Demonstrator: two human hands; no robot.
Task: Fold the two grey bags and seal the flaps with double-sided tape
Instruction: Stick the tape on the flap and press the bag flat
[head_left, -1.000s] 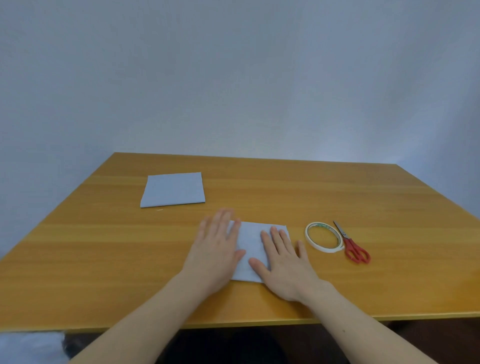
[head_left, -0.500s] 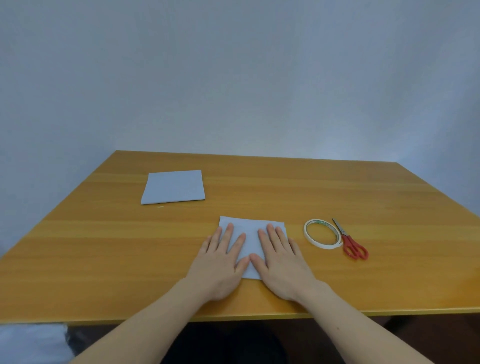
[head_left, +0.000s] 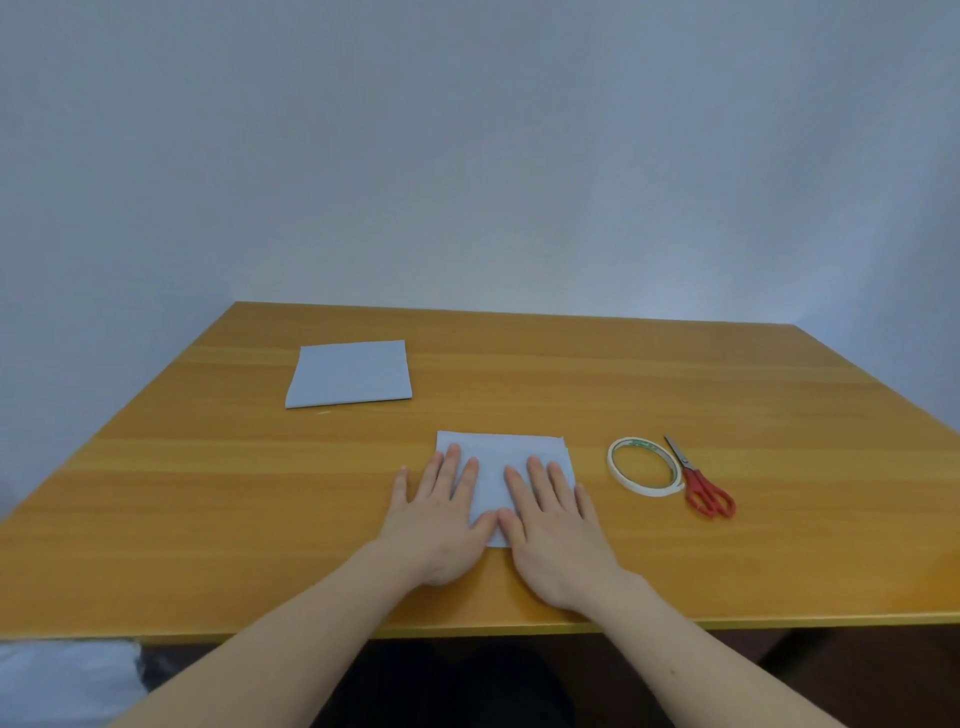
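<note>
Head view: near grey bag (head_left: 511, 456), folded, at the table's (head_left: 727, 384) near centre; left hand (head_left: 441, 525) and right hand (head_left: 550, 535) lie flat on it, fingers straight and spread, gripping nothing. Second grey bag (head_left: 349, 373) far left, apparently folded; tape roll (head_left: 645, 466) to the right, touching red scissors (head_left: 701, 486).

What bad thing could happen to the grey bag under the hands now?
1. Both hands, left hand and right hand, only press flat on the near grey bag; if they lift, the fold may spring open.
2. The tape roll touches the red scissors, so grabbing the tape might knock the scissors.
</note>
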